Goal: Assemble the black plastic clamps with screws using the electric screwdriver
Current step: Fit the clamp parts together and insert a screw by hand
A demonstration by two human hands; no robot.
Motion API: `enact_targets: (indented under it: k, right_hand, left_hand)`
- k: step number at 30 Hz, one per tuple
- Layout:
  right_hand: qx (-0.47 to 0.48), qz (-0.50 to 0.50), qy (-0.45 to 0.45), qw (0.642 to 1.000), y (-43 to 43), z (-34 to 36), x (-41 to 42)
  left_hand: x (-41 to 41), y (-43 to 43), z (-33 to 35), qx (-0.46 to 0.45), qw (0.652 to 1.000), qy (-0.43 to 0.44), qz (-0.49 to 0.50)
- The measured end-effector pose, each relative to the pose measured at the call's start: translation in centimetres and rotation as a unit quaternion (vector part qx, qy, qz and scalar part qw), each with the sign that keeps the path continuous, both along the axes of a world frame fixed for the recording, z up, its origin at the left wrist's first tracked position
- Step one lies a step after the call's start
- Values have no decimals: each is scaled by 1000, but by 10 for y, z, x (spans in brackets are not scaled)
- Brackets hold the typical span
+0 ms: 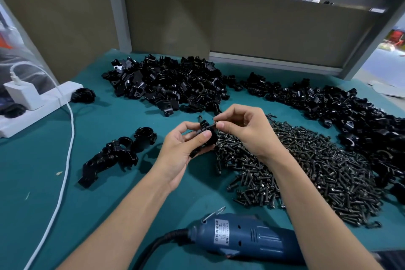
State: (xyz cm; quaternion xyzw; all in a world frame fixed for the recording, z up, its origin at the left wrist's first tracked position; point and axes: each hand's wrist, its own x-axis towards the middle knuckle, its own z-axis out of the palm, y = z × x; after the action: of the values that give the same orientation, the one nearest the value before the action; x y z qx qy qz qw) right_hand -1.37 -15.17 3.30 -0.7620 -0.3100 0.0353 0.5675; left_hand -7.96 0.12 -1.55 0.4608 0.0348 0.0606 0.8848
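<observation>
Two hands (pixel 186 151) (pixel 247 131) fit one screw (pixel 212 125) into a black clamp (pixel 205 136).

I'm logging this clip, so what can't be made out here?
Head view, electric screwdriver: its tip is hidden behind the right forearm.
The clamp: mostly covered by the left hand.
The screw pinched by the right hand: too small to tell whether it is seated.

A workshop: bench (pixel 43 204) heaped with clamp parts (pixel 166 85) and screws (pixel 306 171).
</observation>
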Motion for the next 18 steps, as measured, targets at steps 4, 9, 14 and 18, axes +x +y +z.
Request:
enact_targets:
  k: [4,9,14,18]
  right_hand:
    - [3,4,-7,1000,0,0,-1]
    - [-10,-7,-34,999,0,-1,-1]
    - [-13,-13,-39,999,1,-2,-1]
    - [-12,-12,-41,999,1,-2,-1]
  left_hand:
    - [0,0,1,5,1000,-6,7]
    - [0,1,0,12,1000,-7,12]
    - [1,2,-1,36,999,-9,18]
    - [2,2,-2,44,999,-11,25]
